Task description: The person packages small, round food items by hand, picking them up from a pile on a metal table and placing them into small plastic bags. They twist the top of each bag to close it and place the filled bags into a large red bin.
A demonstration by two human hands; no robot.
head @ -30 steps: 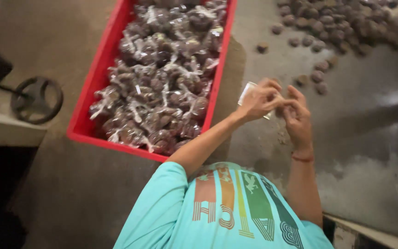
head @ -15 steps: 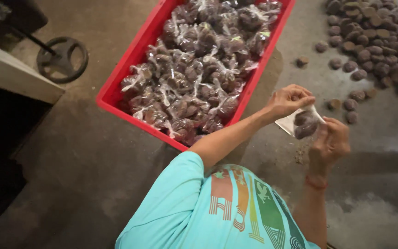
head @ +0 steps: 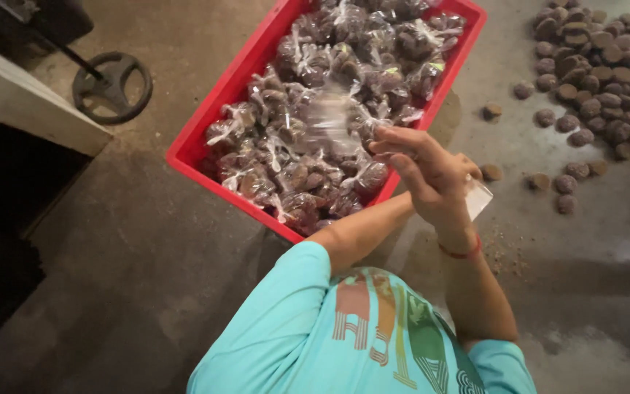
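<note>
My right hand (head: 428, 175), with a red band at the wrist, is raised at the near right edge of a red plastic crate (head: 209, 120), its fingers spread towards the crate. A blurred clear packet of brown pieces (head: 328, 117) is in the air just left of those fingers, over the heap of similar tied packets (head: 344, 66) filling the crate. My left forearm (head: 362, 230) runs under the right hand, and the left hand is almost wholly hidden behind it. A corner of clear plastic (head: 480, 197) sticks out there; what holds it is hidden.
Several loose brown round pieces (head: 599, 66) lie in a pile on the concrete floor at the upper right, with a few strays nearer the crate. A dark metal wheel (head: 113, 86) lies on the floor at the upper left beside a pale ledge (head: 23, 102).
The filled packet held between both hands half a second ago has left them and is blurred over the crate. My right hand has opened and swung left. The view has shifted.
</note>
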